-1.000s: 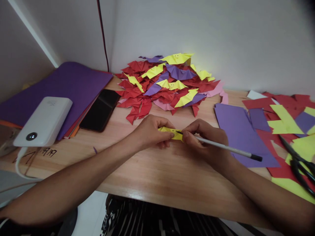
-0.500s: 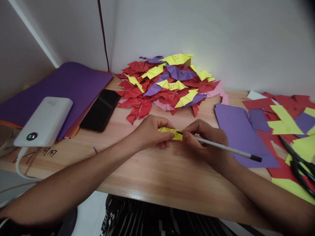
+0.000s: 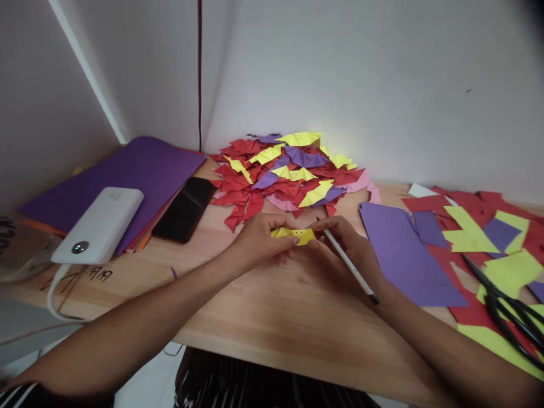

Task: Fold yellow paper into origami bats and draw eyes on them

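Observation:
Between my hands is a small folded yellow paper bat with two dark dots for eyes. My left hand pinches its left side, the thumb across its front. My right hand grips its right end by thumb and fingers and also holds a white pen, its dark tip pointing up and away from the paper. Just beyond my hands lies a heap of folded red, purple, yellow and pink paper shapes, several of the yellow ones with drawn faces.
At left are large purple sheets, a white power bank with its cable and a black phone. To the right lie purple rectangles, coloured scraps and black scissors. A wall stands behind.
The pen tip has come off the yellow paper and the pen has swung steeper in my right hand, whose fingers now hold the paper's right end. The view has shifted, with more wall showing.

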The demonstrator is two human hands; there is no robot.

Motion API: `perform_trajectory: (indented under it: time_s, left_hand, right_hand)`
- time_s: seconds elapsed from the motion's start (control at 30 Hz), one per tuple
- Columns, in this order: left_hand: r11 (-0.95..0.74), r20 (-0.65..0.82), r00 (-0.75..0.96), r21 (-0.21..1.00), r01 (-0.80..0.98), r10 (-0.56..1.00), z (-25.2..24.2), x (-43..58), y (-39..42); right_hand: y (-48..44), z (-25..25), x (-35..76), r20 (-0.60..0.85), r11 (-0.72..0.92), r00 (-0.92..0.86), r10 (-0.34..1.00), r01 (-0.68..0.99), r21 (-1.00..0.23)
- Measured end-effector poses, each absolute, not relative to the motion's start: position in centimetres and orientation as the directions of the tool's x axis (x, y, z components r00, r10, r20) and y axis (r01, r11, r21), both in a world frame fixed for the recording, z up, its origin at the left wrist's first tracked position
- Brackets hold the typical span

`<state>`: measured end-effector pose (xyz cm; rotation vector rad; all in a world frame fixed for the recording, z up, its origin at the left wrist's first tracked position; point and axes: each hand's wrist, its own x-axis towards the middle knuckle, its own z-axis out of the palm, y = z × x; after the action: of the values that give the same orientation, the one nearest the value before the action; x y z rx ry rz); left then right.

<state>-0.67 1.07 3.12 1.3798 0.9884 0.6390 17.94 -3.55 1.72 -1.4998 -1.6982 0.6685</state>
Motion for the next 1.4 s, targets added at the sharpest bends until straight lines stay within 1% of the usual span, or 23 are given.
perform_trajectory:
  time_s: [0.1, 0.2, 0.33, 0.43, 0.6, 0.77, 1.03, 1.27, 1.4]
  left_hand:
    - [0.077, -0.153, 0.465, 0.981, 0.179, 0.872, 2.9, -0.8, 1.1]
    - [0.066, -0.134, 0.463, 0.985, 0.161, 0.876, 2.5, -0.9, 1.3]
    - [0.0, -0.074, 0.47, 0.988, 0.155, 0.879, 2.5, -1.2, 1.8]
    - [0.017, -0.07, 0.442, 0.992, 0.125, 0.894, 2.9, -1.5, 2.1]
    - [-0.084, 0.026, 0.383, 0.987, 0.135, 0.923, 3.4, -2.0, 2.4]
    - [-0.054, 0.018, 0.346, 0.994, 0.094, 0.938, 3.4, -2.3, 2.9]
    - [-0.028, 0.026, 0.268, 1.0, 0.005, 0.963, 4.1, -2.9, 3.5]
    - [-0.048, 0.059, 0.171, 0.997, -0.067, 0.983, 4.4, -3.1, 4.0]
    - [-0.012, 0.029, 0.13, 0.992, -0.128, 0.991, 4.8, -2.5, 4.7]
  right_hand:
    - [-3.5, 1.8, 17.9, 0.141, 0.109, 0.008, 0.99, 0.586, -0.803]
    - [-3.4, 1.8, 18.0, 0.121, 0.119, -0.036, 0.992, 0.585, -0.802]
    - [-3.1, 1.4, 18.1, 0.159, 0.14, -0.021, 0.987, 0.59, -0.795]
    - [-2.8, 1.1, 18.0, 0.192, 0.12, 0.065, 0.979, 0.577, -0.808]
    - [-2.5, 1.1, 17.8, 0.228, 0.116, 0.145, 0.963, 0.54, -0.833]
    - [-2.3, 1.2, 18.2, 0.269, 0.149, 0.137, 0.953, 0.561, -0.814]
    - [-1.8, 0.6, 19.2, 0.336, 0.222, 0.12, 0.934, 0.542, -0.81]
    - [-2.3, 1.3, 18.9, 0.36, 0.251, 0.117, 0.925, 0.522, -0.815]
    - [-2.5, 1.3, 19.0, 0.405, 0.3, 0.103, 0.909, 0.513, -0.804]
